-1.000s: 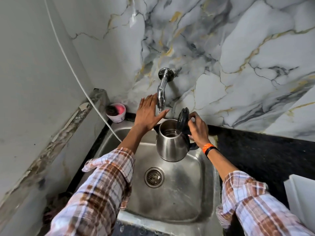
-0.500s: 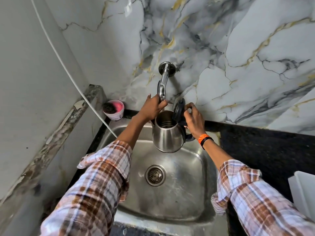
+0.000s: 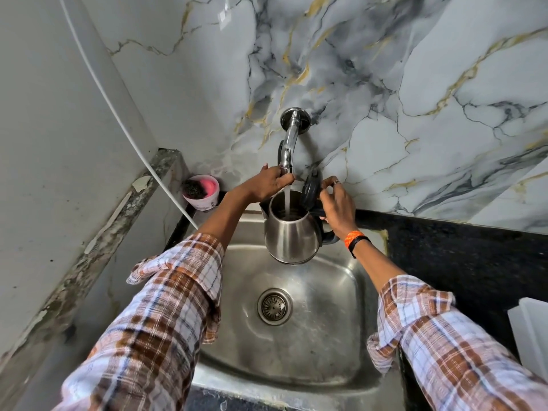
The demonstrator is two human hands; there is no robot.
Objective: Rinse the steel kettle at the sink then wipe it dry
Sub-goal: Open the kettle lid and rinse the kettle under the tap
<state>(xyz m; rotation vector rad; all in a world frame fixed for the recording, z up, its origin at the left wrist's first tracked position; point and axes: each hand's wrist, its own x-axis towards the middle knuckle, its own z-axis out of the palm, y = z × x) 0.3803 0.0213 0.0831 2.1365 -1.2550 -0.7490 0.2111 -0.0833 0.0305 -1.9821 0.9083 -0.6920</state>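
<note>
While water fills kettle (image 3: 292, 241), right hand (image 3: 338, 207) hides gripped handle, left hand (image 3: 271, 183) closed round tap (image 3: 289, 143).

silver steel kettle (image 3: 292, 240) with a black lid (image 3: 310, 189) over a grey steel sink (image 3: 335, 292). brown-and-white plaid sleeves (image 3: 166, 307), an orange and black wristband (image 3: 355, 238). white marble wall (image 3: 385, 84) veined grey and gold, pink tub (image 3: 201, 192), black counter (image 3: 474, 262).
</note>
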